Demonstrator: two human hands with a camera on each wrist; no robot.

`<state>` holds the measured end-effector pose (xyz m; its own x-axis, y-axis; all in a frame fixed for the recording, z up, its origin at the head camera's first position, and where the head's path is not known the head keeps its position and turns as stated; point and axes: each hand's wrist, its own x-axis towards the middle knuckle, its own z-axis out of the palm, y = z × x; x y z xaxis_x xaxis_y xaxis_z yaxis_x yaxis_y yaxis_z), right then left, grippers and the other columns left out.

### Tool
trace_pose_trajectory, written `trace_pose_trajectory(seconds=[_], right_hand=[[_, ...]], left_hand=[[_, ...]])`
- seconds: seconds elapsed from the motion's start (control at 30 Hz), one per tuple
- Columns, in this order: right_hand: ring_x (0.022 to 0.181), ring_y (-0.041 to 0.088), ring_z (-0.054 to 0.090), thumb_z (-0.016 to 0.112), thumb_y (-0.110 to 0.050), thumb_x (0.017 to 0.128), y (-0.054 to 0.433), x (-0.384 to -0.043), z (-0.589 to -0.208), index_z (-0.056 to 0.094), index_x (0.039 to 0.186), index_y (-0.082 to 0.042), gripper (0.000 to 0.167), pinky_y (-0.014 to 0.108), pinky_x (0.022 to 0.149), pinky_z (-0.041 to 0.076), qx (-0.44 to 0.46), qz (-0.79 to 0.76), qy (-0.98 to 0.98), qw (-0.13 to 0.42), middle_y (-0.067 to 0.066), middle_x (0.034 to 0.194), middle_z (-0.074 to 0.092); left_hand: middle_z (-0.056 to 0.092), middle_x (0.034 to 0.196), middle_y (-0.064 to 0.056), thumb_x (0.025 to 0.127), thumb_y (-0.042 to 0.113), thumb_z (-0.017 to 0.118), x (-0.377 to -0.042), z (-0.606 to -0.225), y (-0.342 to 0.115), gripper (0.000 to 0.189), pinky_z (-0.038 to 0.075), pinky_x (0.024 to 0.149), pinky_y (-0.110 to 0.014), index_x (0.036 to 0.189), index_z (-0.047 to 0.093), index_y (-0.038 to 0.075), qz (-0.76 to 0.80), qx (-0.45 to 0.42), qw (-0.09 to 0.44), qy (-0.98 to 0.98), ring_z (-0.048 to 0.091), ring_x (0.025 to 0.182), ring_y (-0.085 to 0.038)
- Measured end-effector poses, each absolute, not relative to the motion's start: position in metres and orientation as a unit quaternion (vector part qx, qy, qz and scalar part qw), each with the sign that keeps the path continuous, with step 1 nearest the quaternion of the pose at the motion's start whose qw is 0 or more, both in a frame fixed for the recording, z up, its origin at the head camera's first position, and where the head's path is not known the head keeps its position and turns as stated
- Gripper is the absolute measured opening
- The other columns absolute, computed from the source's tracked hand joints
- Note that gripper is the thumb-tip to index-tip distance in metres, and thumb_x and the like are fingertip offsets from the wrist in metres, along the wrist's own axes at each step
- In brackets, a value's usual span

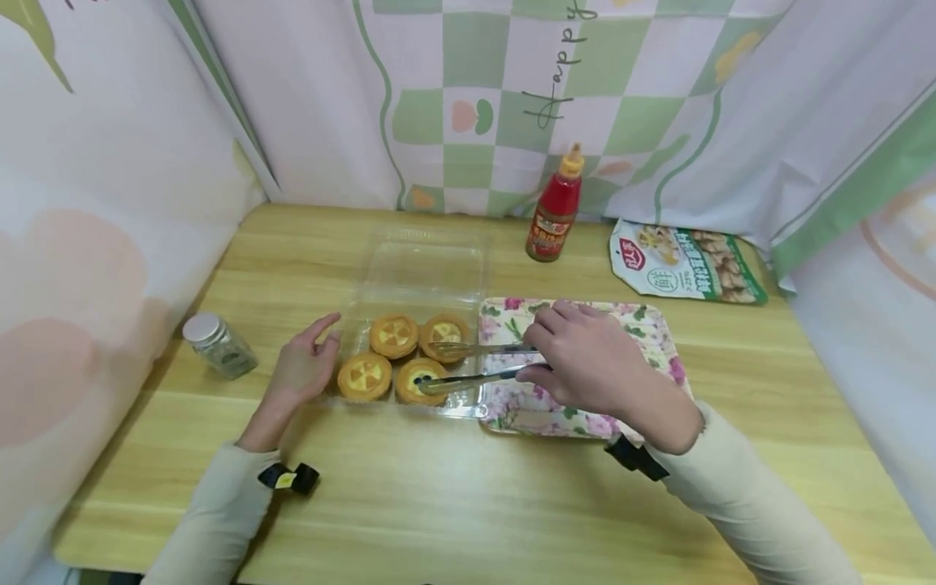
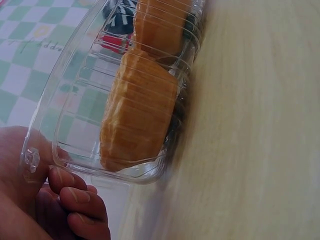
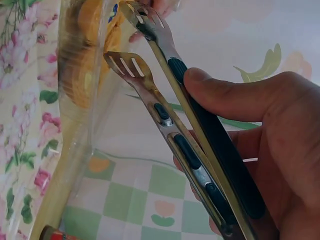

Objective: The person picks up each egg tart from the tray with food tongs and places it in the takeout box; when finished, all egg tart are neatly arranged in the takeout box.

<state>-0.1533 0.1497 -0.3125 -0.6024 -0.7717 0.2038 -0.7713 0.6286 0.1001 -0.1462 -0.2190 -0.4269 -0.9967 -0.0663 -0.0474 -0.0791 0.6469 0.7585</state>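
My right hand (image 1: 588, 349) grips metal tongs (image 3: 187, 145) with dark handle inserts, their slotted ends spread apart. In the head view the tong tips are over the two right-hand egg tarts, one of which, the front right tart (image 1: 422, 380), has dark pieces on top. Several golden tarts sit in a clear plastic box (image 1: 468, 410) with its lid laid back. At the box's left side, my left hand (image 1: 303, 367) pinches the rim between thumb and curled fingers (image 2: 82, 200). A flowered tray (image 1: 556, 422) lies under the right hand, beside the box.
A small jar with a grey lid (image 1: 219, 345) leans at the left. Behind the tray stands a red sauce bottle (image 1: 554, 211) with a yellow cap. A white and green food pouch (image 1: 687, 264) lies at the back right. Patterned curtains (image 1: 475, 106) surround the wooden table (image 1: 439, 504).
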Motion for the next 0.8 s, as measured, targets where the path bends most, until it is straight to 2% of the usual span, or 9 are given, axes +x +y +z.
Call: trace_pose_trajectory(seconds=[0.2, 0.33, 0.53, 0.67, 0.8], right_hand=[[0.091, 0.025, 0.063, 0.079, -0.046, 0.079, 0.141, -0.151, -0.317, 0.071, 0.094, -0.011, 0.039, 0.039, 0.076, 0.054, 0.431, -0.015, -0.896, 0.103, 0.004, 0.094, 0.066], [0.091, 0.025, 0.062, 0.079, -0.045, 0.079, 0.138, -0.150, -0.320, 0.071, 0.094, -0.012, 0.038, 0.037, 0.072, 0.053, 0.430, -0.019, -0.896, 0.113, 0.004, 0.093, 0.065], [0.091, 0.025, 0.063, 0.079, -0.048, 0.079, 0.141, -0.155, -0.319, 0.071, 0.095, -0.011, 0.041, 0.039, 0.074, 0.054, 0.431, 0.003, -0.894, 0.126, 0.005, 0.095, 0.066], [0.086, 0.026, 0.063, 0.079, -0.046, 0.077, 0.157, -0.159, -0.319, 0.071, 0.095, -0.009, 0.042, 0.039, 0.069, 0.055, 0.425, 0.051, -0.890, 0.156, 0.006, 0.094, 0.067], [0.080, 0.025, 0.062, 0.074, -0.049, 0.080, 0.193, -0.159, -0.331, 0.071, 0.096, -0.007, 0.045, 0.041, 0.063, 0.052, 0.374, 0.106, -0.905, 0.176, 0.007, 0.091, 0.066]], left_hand=[[0.033, 0.047, 0.006, 0.104, 0.024, 0.041, -0.146, -0.426, -0.219, 0.047, 0.030, 0.038, -0.026, 0.147, 0.043, 0.007, 0.415, -0.037, 0.005, 0.909, 0.031, 0.040, -0.009], [0.033, 0.047, 0.006, 0.104, 0.024, 0.041, -0.147, -0.426, -0.220, 0.046, 0.029, 0.039, -0.027, 0.146, 0.044, 0.006, 0.409, -0.034, 0.003, 0.912, 0.030, 0.040, -0.009], [0.033, 0.047, 0.006, 0.104, 0.025, 0.040, -0.147, -0.426, -0.223, 0.046, 0.029, 0.040, -0.027, 0.147, 0.044, 0.007, 0.407, -0.041, 0.008, 0.912, 0.030, 0.041, -0.010], [0.034, 0.048, 0.006, 0.104, 0.026, 0.041, -0.148, -0.426, -0.223, 0.046, 0.029, 0.040, -0.027, 0.147, 0.044, 0.008, 0.409, -0.045, 0.006, 0.912, 0.030, 0.041, -0.010], [0.034, 0.049, 0.006, 0.104, 0.027, 0.040, -0.147, -0.427, -0.222, 0.047, 0.029, 0.039, -0.026, 0.148, 0.043, 0.010, 0.421, -0.048, 0.018, 0.906, 0.030, 0.041, -0.010]])
